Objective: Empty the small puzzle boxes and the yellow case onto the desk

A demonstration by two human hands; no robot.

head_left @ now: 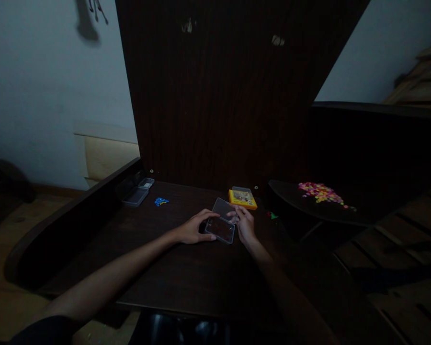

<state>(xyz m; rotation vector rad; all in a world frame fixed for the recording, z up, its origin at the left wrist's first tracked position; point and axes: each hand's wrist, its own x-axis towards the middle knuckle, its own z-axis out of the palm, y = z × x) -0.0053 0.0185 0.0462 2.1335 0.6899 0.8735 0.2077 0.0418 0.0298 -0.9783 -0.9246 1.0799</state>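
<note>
A small clear plastic box [221, 230] with a hinged lid [222, 208] lies on the dark desk in front of me, its lid raised. Round the left side of its base curls my left hand [197, 226], thumb at the near edge and fingers at the far edge. My right hand [244, 224] pinches the right edge of the lid between thumb and fingers. Through the base only the dark wood shows. Just behind the lid sits a yellow box [243, 200] with a clear case [242, 191] on top.
Another clear case [135, 196] stands at the desk's back left, near a small heap of blue pieces [161, 201]. Green and red bits [272, 215] lie right of the yellow box. Many colourful pieces [321, 193] cover part of a side shelf [290, 191]. A tall dark panel [215, 105] rises behind.
</note>
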